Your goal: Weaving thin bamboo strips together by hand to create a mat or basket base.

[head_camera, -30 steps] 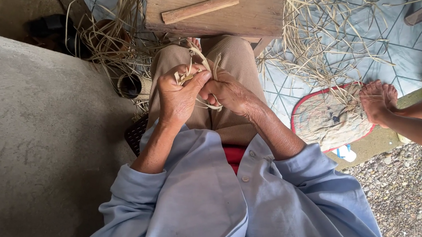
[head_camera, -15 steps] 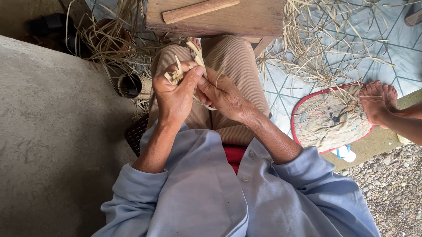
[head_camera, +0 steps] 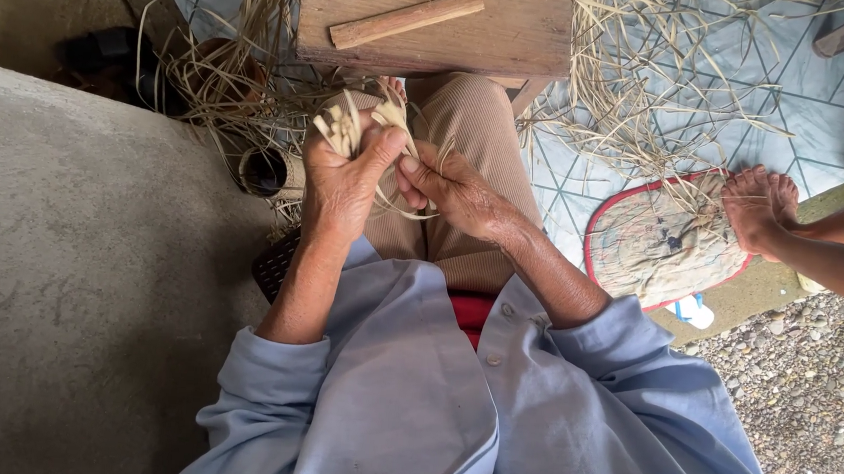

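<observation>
Broadly, by size: grey concrete slab [head_camera: 68,269] on my left, pale blue patterned tile floor [head_camera: 804,107] ahead, square wooden stool [head_camera: 518,34] past my knees with a short wooden stick [head_camera: 406,18] lying on top. Loose dry straw strands [head_camera: 644,94] are scattered over the tiles. A red-edged flat woven mat [head_camera: 662,248] lies to my right, another person's bare foot [head_camera: 758,205] resting on its far edge.

Progress, as I judge it: the small plaited piece of pale straw strips [head_camera: 355,126] is only begun. A short woven section shows, several strip ends stand free and unworked above it, and much raw straw lies unused.

My left hand [head_camera: 341,181] is clamped round the piece, thumb pressed over its top. My right hand [head_camera: 451,184] is closed, fingertips pinching thin strands just beside that thumb. Piece sits over my lap, above my tan trouser leg [head_camera: 475,131], hands touching.
</observation>
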